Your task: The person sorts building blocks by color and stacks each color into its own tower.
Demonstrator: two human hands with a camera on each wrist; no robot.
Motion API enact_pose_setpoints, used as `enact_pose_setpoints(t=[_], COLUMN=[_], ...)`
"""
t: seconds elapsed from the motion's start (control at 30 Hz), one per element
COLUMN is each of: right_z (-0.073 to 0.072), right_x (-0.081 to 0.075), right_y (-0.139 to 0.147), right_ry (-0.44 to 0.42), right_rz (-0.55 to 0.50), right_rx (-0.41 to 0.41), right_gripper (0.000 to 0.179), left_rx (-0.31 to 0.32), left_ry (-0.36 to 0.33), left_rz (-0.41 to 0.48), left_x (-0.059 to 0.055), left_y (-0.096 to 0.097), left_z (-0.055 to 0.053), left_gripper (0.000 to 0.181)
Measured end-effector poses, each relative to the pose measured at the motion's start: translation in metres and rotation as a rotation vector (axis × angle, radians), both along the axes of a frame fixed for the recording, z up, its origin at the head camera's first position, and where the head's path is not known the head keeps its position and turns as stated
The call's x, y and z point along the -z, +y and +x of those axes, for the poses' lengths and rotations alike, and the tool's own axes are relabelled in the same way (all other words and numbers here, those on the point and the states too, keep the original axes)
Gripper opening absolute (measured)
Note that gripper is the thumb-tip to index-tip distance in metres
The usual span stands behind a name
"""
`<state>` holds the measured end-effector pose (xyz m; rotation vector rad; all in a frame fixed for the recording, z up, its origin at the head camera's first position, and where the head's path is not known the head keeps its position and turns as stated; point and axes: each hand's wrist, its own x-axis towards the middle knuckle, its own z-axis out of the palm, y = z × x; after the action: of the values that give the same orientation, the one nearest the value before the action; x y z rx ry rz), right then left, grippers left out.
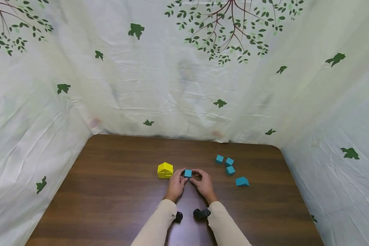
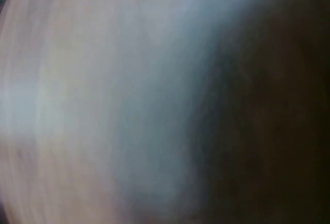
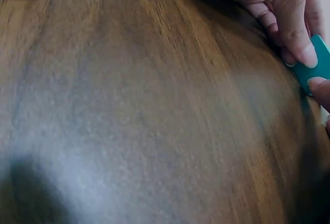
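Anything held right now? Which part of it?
A blue block, held at its left and right sides between the left hand and right hand, thumbs on its near face.

Beneath the fingers (image 3: 295,28), a broad, dark brown, wood-grained table (image 1: 110,191) is seen, rounded at its far corners. Beyond it and to both sides of the fingers, a creased off-white cloth backdrop (image 1: 172,85) is hung. Well beyond the fingers, it is printed with thin reddish-brown branches (image 1: 232,15) bearing small green leaves (image 1: 181,14); larger, jagged dark green shapes (image 1: 136,30) are scattered left, right and ahead of them.
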<state>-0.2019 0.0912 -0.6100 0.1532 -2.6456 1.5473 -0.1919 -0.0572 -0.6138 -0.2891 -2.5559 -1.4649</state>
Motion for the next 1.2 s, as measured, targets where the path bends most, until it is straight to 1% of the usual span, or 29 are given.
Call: enact_pose_setpoints(t=[0.13,0.4,0.6,0.73,0.83,1.03,1.13,1.2], right_z=[0.001,0.0,0.0,-0.002,-0.005,-0.014,-0.021,-0.027], right_x=[0.0,0.0,0.0,-0.003,-0.008,-0.022,-0.03,-0.034], right_y=[0.0,0.003,0.007,0.015,0.022,0.046,0.062,0.072], right_ry=[-0.006,0.009,0.01,0.024,0.035,0.068,0.091,0.101], right_rz=[0.009,0.011,-0.066,-0.101,-0.084,0.005,0.035,0.076], right_rx=[0.008,0.01,-0.019,-0.015,0.025,0.155,0.197,0.212], right_gripper=[0.034,0.035,0.036,0.036,0.037,0.037,0.038,0.038], left_rx=[-0.006,-0.017,-0.018,-0.026,-0.035,-0.036,-0.038,-0.039], left_ry=[-0.028,-0.046,-0.051,-0.049,-0.05,-0.043,-0.04,-0.046], left_rz=[-0.005,-0.012,-0.016,-0.021,-0.026,-0.016,-0.013,-0.01], left_x=[-0.001,-0.001,-0.001,-0.001,-0.001,-0.001,0.0,0.0], left_y=[0.001,0.003,0.003,0.004,0.004,0.003,0.002,0.001], left_z=[-0.001,-0.001,0.0,-0.001,-0.001,0.0,0.0,0.001], left_gripper=[0.039,0.039,0.04,0.039,0.04,0.04,0.039,0.039])
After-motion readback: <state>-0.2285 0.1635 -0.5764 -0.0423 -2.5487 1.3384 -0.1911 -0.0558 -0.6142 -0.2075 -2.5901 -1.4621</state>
